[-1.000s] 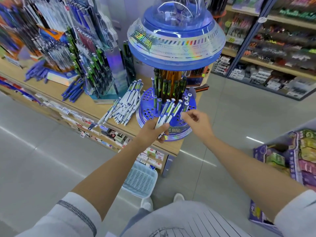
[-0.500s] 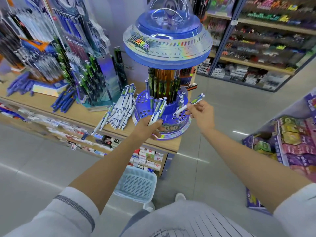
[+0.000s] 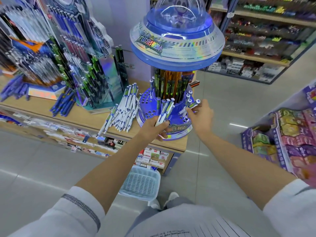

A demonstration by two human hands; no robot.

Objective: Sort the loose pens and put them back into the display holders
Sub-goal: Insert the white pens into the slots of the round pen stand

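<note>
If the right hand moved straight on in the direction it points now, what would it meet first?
Probably the standing white pens in the blue display holder, just beyond the pen that the right hand pinches; depth is unclear.

The person wears a pale, off-white top [image 3: 188, 223] with short sleeves. The left sleeve [image 3: 51, 219] carries a narrow grey band [image 3: 82, 206] with a ribbed, knitted look, set a little back from the hem and running along it. The right sleeve [image 3: 290, 206] is plain where it shows. The front of the top is marked with thin dark lines set close together, and small dark print [image 3: 171, 234] sits at the lower edge, too small to read. The forearms are bare down to the left hand [image 3: 153, 125] and right hand [image 3: 202, 115]. Grey-blue cloth [image 3: 178, 203] covers the legs above white shoes [image 3: 172, 196]; trousers or shorts, it cannot be told.
</note>
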